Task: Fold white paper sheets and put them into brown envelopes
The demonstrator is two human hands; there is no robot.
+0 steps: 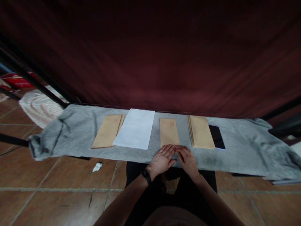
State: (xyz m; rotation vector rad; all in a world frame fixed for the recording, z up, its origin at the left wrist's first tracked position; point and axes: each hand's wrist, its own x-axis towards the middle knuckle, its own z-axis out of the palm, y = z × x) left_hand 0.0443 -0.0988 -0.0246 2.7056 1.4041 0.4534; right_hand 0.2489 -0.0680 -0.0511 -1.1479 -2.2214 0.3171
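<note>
Two bare hands lie palm-down at the near edge of the table in the head view, side by side, their index fingers almost meeting. The left hand (162,159) and the right hand (188,158) both have their fingers stretched out flat and slightly fanned, gripping nothing. The fingertips rest on, or right at, the near short end of a single flat tan paper envelope (169,131); whether they press on it cannot be told.

That envelope lies straight ahead of the fingers, its long axis running away from the person toward the dark maroon curtain (164,62). The left hand is the nearer to it, its fingers overlapping the near edge, while the right hand sits just off the envelope's near right corner. Both forearms come in from below and converge, wrists low, and a black wristband (147,176) sits on the left wrist.

All of this rests on a wrinkled grey cloth (246,147) spread over the table. Left of the envelope lies a white rectangular sheet of paper (134,128), and beyond that a fanned stack of tan envelopes (107,131). To the right are a thicker squared stack of tan envelopes (201,131) and, touching its far side, a black smartphone (216,137). A crumpled white scrap (97,167) lies on the brown tiled floor (47,188).
</note>
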